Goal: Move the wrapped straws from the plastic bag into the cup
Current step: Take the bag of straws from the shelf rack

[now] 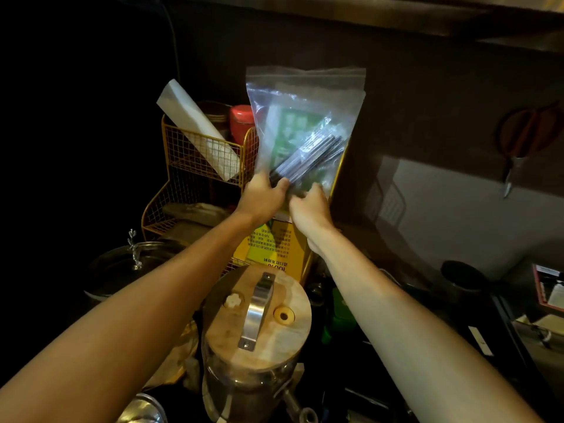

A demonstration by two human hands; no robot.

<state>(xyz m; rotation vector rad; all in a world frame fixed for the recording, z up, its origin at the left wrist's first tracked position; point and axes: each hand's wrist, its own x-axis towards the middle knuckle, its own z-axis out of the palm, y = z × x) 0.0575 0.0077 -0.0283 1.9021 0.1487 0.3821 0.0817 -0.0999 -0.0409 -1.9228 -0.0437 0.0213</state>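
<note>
A clear zip-top plastic bag (305, 96) is held upright in front of me, its sealed top edge up. Inside lies a bundle of dark wrapped straws (308, 161), slanting from lower left to upper right, over a green printed sheet. My left hand (264, 195) grips the bag's lower left corner, fingers pinching the low end of the straw bundle through the plastic. My right hand (309, 209) holds the bag's bottom edge just to the right, touching the left hand. No cup can be made out in the dim scene.
A yellow wire rack (195, 166) stands behind the bag with a white paper roll (195, 126) and a red tin (241, 120). A yellow carton (274, 245) sits below the hands. A jar with a wooden lid (256, 312) is near me. Scissors (522, 141) hang on the right wall.
</note>
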